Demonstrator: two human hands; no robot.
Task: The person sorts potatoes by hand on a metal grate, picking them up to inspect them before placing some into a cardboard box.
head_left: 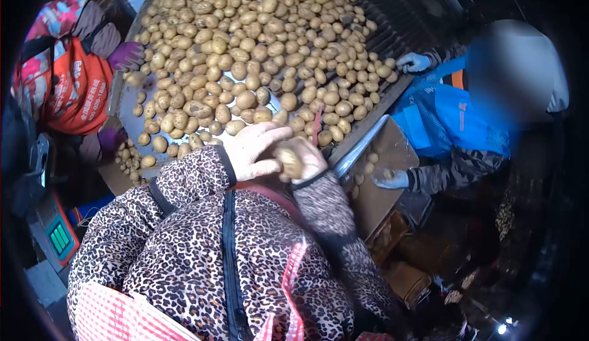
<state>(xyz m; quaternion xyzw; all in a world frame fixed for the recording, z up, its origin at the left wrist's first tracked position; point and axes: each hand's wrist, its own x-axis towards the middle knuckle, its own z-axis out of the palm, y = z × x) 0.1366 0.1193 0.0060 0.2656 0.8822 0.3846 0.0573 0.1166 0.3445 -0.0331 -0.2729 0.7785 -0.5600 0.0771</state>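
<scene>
A potato (288,163) sits in the palm of my right hand (311,158), whose fingers curl around it. My left hand (256,149) reaches over from the side, fingers stretched out and thumb apart, its thumb tip at the edge of that potato. Both hands seem to be gloved in pale, thin material. Just beyond them, a large heap of loose potatoes (245,52) covers the sorting table (132,104). A thin red strip (318,125) stands among the potatoes near my right hand.
At left, a person in a red apron (78,86) rests a purple glove (127,56) by the heap. At right, a person in blue (438,117) has gloved hands near the table edge and a cardboard box (389,184) containing potatoes. A scale (58,236) stands lower left.
</scene>
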